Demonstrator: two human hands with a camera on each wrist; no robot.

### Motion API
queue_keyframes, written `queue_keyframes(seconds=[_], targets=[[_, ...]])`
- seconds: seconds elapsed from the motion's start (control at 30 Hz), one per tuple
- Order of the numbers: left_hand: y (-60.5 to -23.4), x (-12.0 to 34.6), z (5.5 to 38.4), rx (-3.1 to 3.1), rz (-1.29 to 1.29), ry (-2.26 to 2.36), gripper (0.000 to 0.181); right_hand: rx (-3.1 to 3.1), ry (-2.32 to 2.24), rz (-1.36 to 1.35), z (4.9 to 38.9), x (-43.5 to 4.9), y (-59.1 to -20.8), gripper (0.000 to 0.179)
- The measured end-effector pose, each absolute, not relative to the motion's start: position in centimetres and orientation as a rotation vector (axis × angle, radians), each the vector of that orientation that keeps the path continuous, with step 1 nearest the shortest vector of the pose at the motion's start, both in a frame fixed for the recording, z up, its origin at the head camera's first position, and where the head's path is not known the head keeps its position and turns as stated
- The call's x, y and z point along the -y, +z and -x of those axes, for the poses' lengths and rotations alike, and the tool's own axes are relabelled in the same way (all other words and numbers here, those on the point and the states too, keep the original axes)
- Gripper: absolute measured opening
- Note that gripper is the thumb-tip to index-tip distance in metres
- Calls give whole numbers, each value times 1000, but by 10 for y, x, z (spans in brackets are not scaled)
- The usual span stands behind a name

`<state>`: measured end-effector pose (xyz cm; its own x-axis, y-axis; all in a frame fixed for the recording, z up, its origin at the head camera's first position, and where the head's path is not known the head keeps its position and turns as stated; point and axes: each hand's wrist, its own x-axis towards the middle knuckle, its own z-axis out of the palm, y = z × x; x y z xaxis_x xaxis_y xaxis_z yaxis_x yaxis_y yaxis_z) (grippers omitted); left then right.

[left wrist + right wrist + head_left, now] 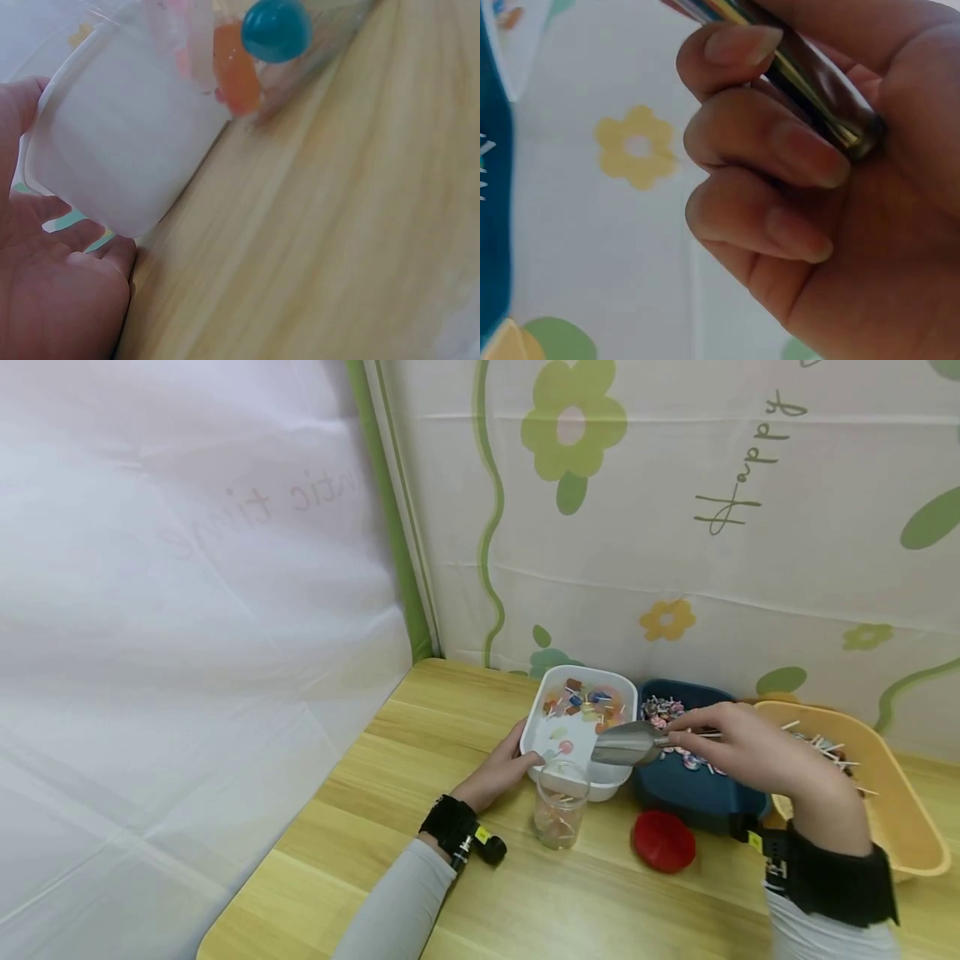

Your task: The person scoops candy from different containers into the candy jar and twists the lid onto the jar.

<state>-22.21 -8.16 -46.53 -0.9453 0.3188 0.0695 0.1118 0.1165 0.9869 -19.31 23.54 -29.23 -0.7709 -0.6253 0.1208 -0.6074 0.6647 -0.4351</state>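
Note:
My left hand [491, 777] grips the near left side of a white plastic tub [603, 792], thumb at the rim and fingers against the outside wall. Colourful lollipops [573, 700] lie mostly toward the tub's far end, with a pink one [566, 747] nearer the front. My right hand [768, 756] holds a metal scoop [628, 745] by its handle [821, 86], fingers curled round it. The scoop's blade overlaps the tub's right side. Right in front of the tub stands a clear plastic cup [558, 827] with some candies inside; an orange and a teal one show in the left wrist view.
A dark blue tub [690, 797] of wrapped lollipops sits right of the white one, partly behind my right hand. Beyond it is a yellow tub [911, 827] with more lollipops. A red round dish [663, 842] lies on the wooden table [360, 827]. Printed fabric walls [675, 560] border the table.

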Motion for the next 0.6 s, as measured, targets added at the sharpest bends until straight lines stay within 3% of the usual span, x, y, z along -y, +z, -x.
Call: queue_keyframes(seconds=[0.6], targets=[[-469,83,225,-2200,-483,1967,74,-2835,-658,993,234,-190,-347,19]])
